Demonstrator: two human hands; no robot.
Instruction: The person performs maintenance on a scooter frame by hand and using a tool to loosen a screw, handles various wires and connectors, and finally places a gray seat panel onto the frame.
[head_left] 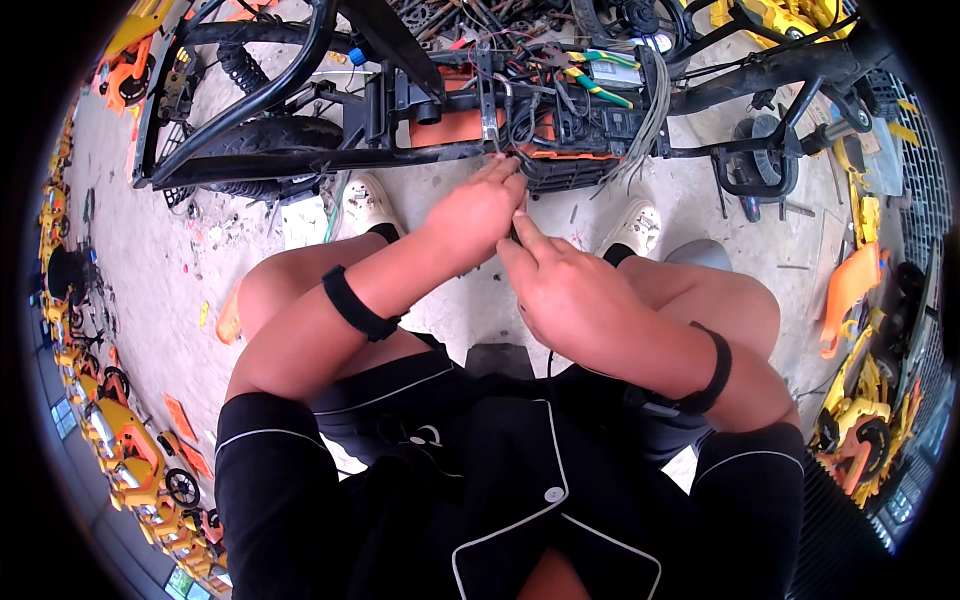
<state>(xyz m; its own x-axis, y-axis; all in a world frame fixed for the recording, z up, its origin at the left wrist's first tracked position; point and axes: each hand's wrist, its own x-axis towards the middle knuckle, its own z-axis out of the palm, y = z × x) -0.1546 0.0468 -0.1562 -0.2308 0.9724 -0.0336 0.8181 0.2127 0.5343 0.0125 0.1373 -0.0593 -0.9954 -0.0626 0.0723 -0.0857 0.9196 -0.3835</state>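
The left forearm [375,275] enters from 8 o'clock, its left hand [482,200] reaching toward 12; the right forearm [668,345] enters from 4, its right hand [565,288] curled, index finger [536,238] toward 11.

The frame [385,157] lay crosswise before the person, over the floor [165,265]. At its left end, the near rail crossed in front of the tyre [280,138], with the spring [242,68] farther off. Within its middle sat wires [520,115]; right of these, the pliers [573,72] lay on top, and the cables [654,110] hung just beyond them to the right. The left grip [482,200] was at the near rail, the right grip [565,285] beside it, nearer the person. Two shoes [368,207] stood apart on the floor, left and right of the grips. Scooters [125,450] lined the far left; a panel [850,290] was at the right.
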